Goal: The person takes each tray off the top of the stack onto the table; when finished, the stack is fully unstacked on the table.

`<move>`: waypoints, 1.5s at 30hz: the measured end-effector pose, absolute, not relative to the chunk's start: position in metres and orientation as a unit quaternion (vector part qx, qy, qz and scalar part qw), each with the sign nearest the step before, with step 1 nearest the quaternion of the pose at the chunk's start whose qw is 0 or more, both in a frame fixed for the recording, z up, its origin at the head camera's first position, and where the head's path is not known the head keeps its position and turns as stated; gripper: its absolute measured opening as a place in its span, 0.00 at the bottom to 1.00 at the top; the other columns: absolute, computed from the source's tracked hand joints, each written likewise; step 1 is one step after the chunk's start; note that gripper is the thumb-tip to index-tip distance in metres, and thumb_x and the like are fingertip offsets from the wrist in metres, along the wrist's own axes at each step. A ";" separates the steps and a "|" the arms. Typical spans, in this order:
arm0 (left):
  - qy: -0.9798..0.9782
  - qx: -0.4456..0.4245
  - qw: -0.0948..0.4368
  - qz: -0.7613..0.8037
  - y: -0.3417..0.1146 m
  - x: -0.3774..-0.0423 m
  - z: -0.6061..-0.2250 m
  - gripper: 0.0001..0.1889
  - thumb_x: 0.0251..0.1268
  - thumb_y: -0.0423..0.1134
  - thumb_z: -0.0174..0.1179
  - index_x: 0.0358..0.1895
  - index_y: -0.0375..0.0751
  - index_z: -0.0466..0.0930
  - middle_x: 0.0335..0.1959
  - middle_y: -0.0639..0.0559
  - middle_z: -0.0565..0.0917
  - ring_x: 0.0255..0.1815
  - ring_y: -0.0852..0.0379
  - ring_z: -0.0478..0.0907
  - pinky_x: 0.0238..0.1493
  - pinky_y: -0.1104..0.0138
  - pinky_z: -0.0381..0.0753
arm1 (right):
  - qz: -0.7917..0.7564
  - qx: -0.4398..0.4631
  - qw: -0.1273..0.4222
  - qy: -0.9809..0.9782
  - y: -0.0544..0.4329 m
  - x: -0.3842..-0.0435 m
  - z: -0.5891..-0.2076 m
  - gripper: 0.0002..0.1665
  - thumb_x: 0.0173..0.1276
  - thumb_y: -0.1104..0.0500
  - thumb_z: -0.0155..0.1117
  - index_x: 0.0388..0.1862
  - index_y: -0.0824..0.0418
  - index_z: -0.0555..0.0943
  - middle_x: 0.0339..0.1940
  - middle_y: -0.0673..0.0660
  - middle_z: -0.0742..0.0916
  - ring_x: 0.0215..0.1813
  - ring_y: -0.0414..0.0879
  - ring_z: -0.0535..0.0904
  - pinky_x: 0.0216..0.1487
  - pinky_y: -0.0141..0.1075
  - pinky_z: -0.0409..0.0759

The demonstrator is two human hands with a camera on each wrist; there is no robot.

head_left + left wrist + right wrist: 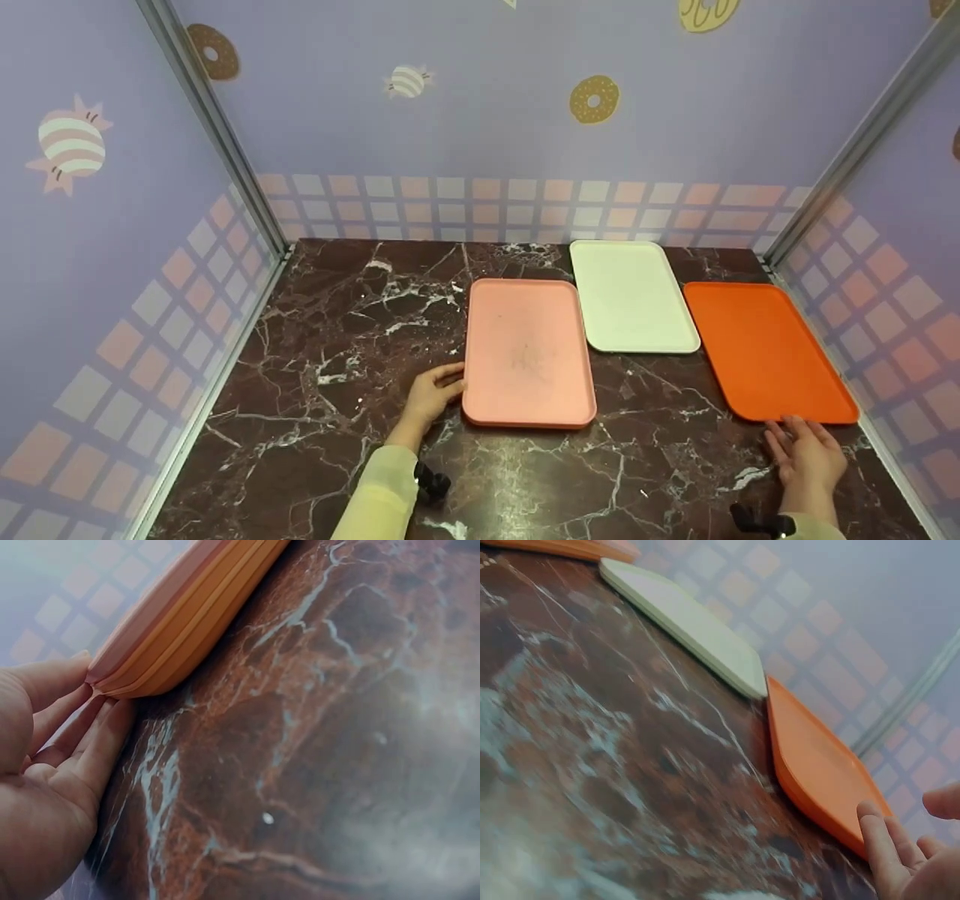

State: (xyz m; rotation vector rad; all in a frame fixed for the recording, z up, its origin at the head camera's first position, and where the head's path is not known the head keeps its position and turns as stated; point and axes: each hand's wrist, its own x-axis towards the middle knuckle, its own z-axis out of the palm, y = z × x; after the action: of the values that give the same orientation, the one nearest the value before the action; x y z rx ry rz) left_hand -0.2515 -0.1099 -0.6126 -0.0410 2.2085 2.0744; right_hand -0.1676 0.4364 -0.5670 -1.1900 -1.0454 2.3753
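A pink tray (525,349) tops a stack whose lower layers (191,634) show orange in the left wrist view. My left hand (431,394) touches the stack's left edge, its extended fingertips and thumb against the rims. Farther right lies an orange tray (769,349), slanted beside the right wall. My right hand (814,457) is at its near edge, fingertips right at the rim. In the right wrist view the thumb (943,801) stands apart from the other fingers. Behind and between these two trays is a pale green tray (634,296), with neither hand on it.
All the trays lie on a dark marbled tabletop (360,322). Purple walls (495,127) with printed sweets and a tile pattern close it in at the back and sides. Metal corner posts (217,127) stand at the back. A black wrist mount (433,482) sits on the left sleeve.
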 end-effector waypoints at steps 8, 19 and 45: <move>0.744 -0.007 0.047 0.666 -0.110 -0.247 -0.610 0.24 0.68 0.31 0.67 0.64 0.22 0.77 0.62 0.26 0.81 0.63 0.34 0.81 0.53 0.64 0.88 | 0.824 -0.367 0.111 -0.417 0.398 -0.172 -0.567 0.40 0.74 0.57 0.65 0.80 0.49 0.60 0.29 0.44 0.90 0.33 0.40 0.91 0.38 0.34 0.91; 0.744 -0.003 0.044 0.667 -0.110 -0.248 -0.614 0.24 0.66 0.30 0.68 0.63 0.23 0.77 0.60 0.27 0.82 0.64 0.34 0.81 0.55 0.65 0.87 | 0.812 -0.267 0.034 -0.518 0.339 -0.185 -0.574 0.24 0.78 0.53 0.60 0.69 0.53 0.68 0.36 0.37 0.91 0.43 0.36 0.90 0.47 0.31 0.89; 0.767 -0.005 0.040 0.640 -0.106 -0.243 -0.599 0.23 0.68 0.30 0.65 0.63 0.19 0.76 0.60 0.24 0.81 0.63 0.31 0.79 0.58 0.57 0.87 | 0.739 -0.175 -0.109 -0.641 0.240 -0.242 -0.593 0.33 0.83 0.58 0.52 0.81 0.66 0.59 0.79 0.71 0.68 0.73 0.57 0.74 0.56 0.38 0.86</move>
State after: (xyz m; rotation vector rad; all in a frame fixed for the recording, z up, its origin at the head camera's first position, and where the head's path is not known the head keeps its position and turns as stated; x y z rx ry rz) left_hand -0.2429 -0.1061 -0.5985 -0.0150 2.3515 1.9614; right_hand -0.2420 0.2399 -0.5927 -0.5918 -2.1668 2.4983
